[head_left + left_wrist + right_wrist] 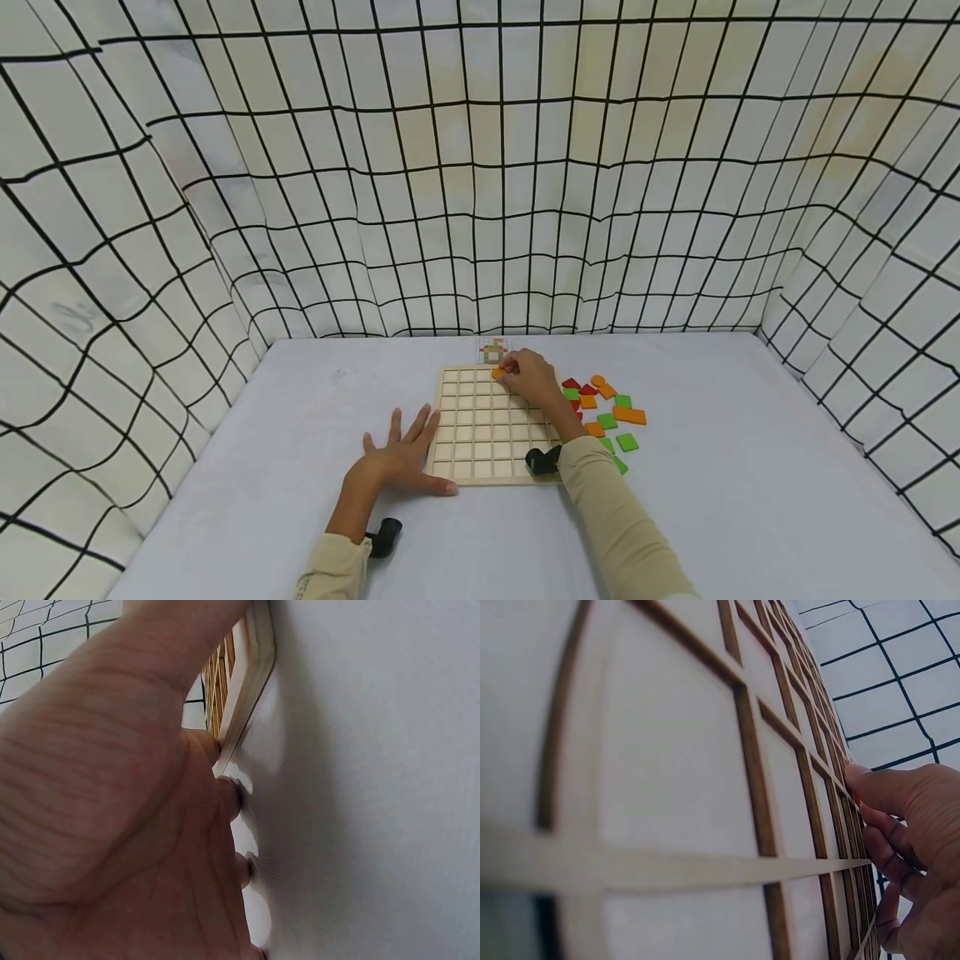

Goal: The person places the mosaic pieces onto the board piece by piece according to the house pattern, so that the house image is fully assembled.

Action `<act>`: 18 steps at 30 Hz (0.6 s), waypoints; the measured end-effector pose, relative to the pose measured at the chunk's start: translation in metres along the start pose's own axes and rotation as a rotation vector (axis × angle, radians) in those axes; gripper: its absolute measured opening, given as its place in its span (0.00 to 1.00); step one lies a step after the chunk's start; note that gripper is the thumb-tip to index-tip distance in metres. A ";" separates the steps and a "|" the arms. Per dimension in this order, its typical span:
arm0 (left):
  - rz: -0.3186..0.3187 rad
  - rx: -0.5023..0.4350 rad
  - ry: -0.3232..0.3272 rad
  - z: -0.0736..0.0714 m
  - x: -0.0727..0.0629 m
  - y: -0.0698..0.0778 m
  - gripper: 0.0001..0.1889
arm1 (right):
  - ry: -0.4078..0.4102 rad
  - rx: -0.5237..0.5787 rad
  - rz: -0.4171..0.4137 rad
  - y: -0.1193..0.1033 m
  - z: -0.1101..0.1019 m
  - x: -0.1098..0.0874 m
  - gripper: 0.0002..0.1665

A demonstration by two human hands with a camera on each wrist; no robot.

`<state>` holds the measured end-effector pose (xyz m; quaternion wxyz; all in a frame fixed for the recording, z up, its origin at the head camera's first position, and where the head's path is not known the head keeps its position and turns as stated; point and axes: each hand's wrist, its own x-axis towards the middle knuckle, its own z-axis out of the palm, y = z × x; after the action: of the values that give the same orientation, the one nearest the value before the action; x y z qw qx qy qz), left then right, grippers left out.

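Observation:
A pale wooden grid board (483, 431) lies on the white table. My right hand (531, 379) pinches a small orange tile (498, 374) between thumb and fingertips over the board's far row. Only a sliver of that tile shows in the right wrist view, at the thumb tip. My left hand (405, 461) is spread flat at the board's left side, fingers along the edge and thumb at the near left corner. In the left wrist view the palm (127, 877) hides most of the board, leaving part of its side (251, 667).
Right of the board lie loose tiles in orange, green and red, among them an orange rectangle (629, 415), a green square (627, 442) and an orange disc (597, 381). A small printed pattern card (495, 350) lies behind the board. Black netting (480, 192) hangs before white walls.

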<state>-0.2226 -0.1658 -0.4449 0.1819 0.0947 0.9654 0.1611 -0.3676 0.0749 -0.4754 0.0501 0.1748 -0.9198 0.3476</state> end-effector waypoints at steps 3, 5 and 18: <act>0.002 -0.003 -0.002 0.000 0.000 0.000 0.66 | 0.004 0.001 -0.007 0.000 0.000 0.000 0.09; 0.002 -0.002 -0.003 0.000 0.000 0.000 0.66 | 0.003 0.001 -0.011 0.001 -0.001 0.000 0.09; -0.005 -0.007 -0.008 0.000 0.001 0.000 0.66 | -0.029 0.030 0.005 -0.002 -0.005 -0.002 0.08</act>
<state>-0.2233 -0.1655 -0.4446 0.1866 0.0926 0.9643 0.1636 -0.3654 0.0776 -0.4711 0.0334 0.1782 -0.9156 0.3588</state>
